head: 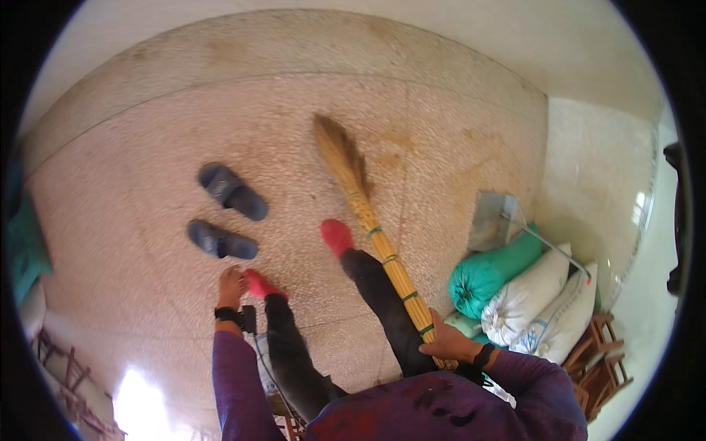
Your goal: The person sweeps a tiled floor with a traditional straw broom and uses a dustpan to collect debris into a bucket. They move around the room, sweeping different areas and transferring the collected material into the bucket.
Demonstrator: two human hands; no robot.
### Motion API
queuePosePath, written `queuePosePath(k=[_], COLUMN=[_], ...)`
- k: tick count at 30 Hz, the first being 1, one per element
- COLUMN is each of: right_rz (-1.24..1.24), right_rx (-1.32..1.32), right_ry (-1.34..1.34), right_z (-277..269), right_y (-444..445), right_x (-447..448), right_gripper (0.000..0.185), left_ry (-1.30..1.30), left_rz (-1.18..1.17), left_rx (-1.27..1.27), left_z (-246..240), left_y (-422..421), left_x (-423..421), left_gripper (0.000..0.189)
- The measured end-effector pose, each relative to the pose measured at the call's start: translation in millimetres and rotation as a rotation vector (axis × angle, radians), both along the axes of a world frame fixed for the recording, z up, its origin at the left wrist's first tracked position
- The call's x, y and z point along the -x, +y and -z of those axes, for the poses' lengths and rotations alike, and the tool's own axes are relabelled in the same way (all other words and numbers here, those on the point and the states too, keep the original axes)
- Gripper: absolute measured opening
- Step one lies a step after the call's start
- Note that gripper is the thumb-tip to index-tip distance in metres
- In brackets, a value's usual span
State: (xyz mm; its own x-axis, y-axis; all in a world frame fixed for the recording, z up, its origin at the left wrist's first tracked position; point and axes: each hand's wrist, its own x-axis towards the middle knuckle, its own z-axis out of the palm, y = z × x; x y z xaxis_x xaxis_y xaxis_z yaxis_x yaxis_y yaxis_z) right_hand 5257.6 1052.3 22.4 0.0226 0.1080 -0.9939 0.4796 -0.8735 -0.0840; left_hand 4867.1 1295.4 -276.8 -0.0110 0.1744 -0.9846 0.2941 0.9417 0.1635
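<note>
My right hand (449, 339) grips the lower end of a long straw broom (394, 264), whose stalks are bound with several green ties. The broom slants up and left past my right leg, its brown bristles fanned on the speckled floor (276, 121). My left hand (231, 286) hangs in front of my left foot, its fingers loosely bent and nothing seen in it. Beyond it lie two dark slide slippers, one nearer (222, 240) and one farther (233, 191). I wear red socks (336, 237) without shoes.
A metal dustpan (490, 220) with a long handle stands by the right wall. Beside it lie a green sack (491, 270) and white sacks (527, 292). Wooden stools (598, 353) are at the lower right. Yellowish stains (390, 161) mark the floor. A green thing (27, 248) is at the left edge.
</note>
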Motion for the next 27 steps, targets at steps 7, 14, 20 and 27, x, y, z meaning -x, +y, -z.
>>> queuePosePath(k=[7,14,20,27], right_rz=[0.003,0.030,0.056,0.032], right_rx=[0.260,0.315,0.071,0.175], right_ry=[-0.015,0.042,-0.002,0.072], right_z=[5,8,11,12], right_y=[37,53,33,26], right_x=[15,14,16,15], right_gripper=[0.089,0.086,0.083,0.079], left_ry=[0.117,0.313,0.295,0.431], left_rz=[-0.150,-0.122,-0.002,0.230], left_rx=[-0.005,-0.405,-0.248,-0.358], left_z=[86,123,150,190], left_y=[12,49,117,132], left_x=[7,-45,-93,-59], left_gripper=[0.064,0.061,0.053,0.040])
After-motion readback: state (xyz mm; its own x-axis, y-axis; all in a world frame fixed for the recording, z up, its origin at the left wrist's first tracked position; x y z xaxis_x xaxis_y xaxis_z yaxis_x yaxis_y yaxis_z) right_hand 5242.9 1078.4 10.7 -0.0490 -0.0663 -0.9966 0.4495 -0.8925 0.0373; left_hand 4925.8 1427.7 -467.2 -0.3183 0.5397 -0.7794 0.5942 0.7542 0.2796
